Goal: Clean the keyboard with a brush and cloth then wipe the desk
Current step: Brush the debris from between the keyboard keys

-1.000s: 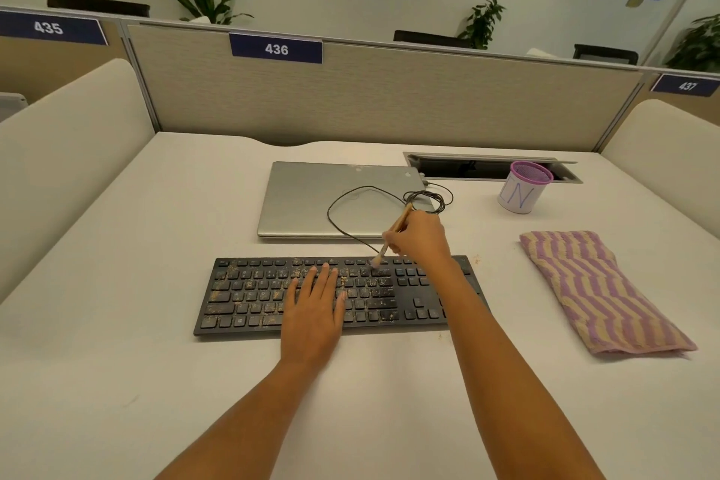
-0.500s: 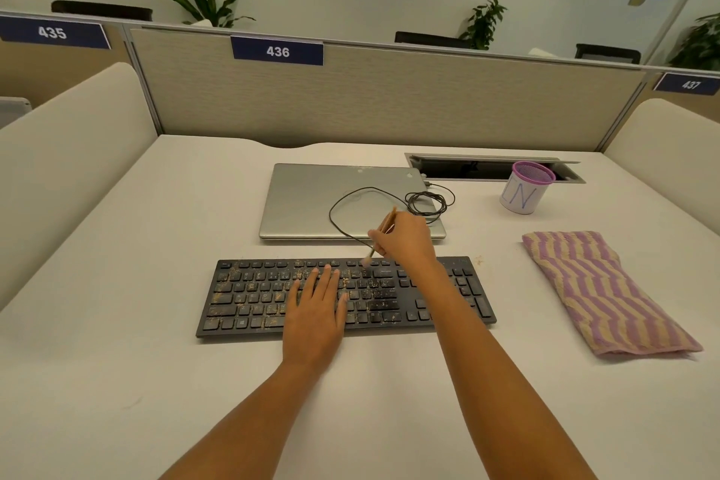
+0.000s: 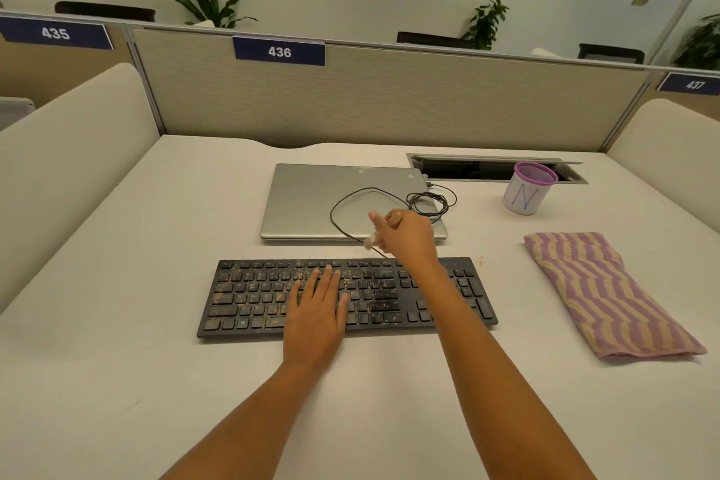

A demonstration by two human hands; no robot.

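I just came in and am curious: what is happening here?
A person is cleaning a dirty keyboard. The left hand lies flat on the keys, while the right hand grips a small brush near the keyboard's far edge. Crumbs speckle many keys. The striped cloth lies untouched on the desk at the right.

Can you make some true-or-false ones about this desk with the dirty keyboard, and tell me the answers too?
1. The left hand lies flat on the keyboard. True.
2. The right hand holds the cloth. False: it grips the brush; the cloth lies on the desk, with no hand on it.
3. The laptop is open. False: its lid is shut.
4. Crumbs speckle the keyboard's keys. True.
5. The cup stands on the laptop. False: it stands on the desk.
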